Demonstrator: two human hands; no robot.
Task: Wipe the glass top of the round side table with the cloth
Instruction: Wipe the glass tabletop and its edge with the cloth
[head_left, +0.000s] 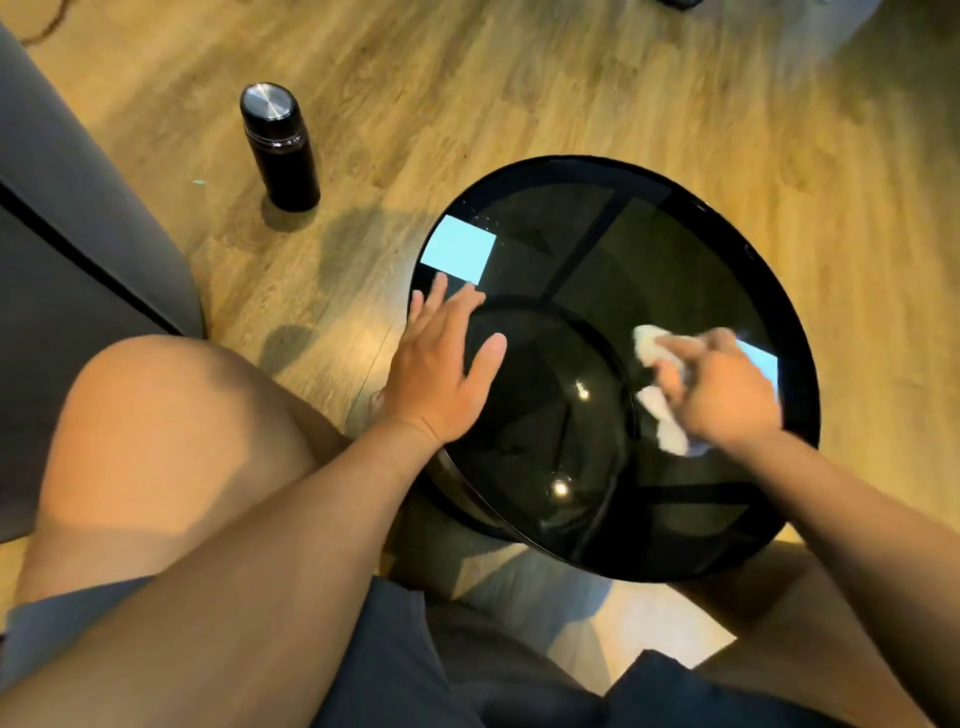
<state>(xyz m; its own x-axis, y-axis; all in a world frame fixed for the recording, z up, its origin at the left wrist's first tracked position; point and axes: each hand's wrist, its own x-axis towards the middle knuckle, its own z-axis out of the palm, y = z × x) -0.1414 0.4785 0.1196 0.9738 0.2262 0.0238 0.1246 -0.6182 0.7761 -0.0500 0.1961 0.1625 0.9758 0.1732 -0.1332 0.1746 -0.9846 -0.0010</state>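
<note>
The round side table (675, 249) has a dark glass top in a black rim and stands on the wooden floor in front of my knees. My right hand (727, 395) is closed around a crumpled white cloth (655, 402) and presses it on the right half of the glass; the hand is blurred. My left hand (441, 364) lies flat on the left edge of the glass, fingers spread, holding nothing. Bright window reflections show on the glass at the left and right.
A black flask with a steel lid (279, 148) stands on the floor to the left beyond the table. A grey sofa (67, 249) fills the left edge. My bare left knee (171, 441) sits close to the table's left side.
</note>
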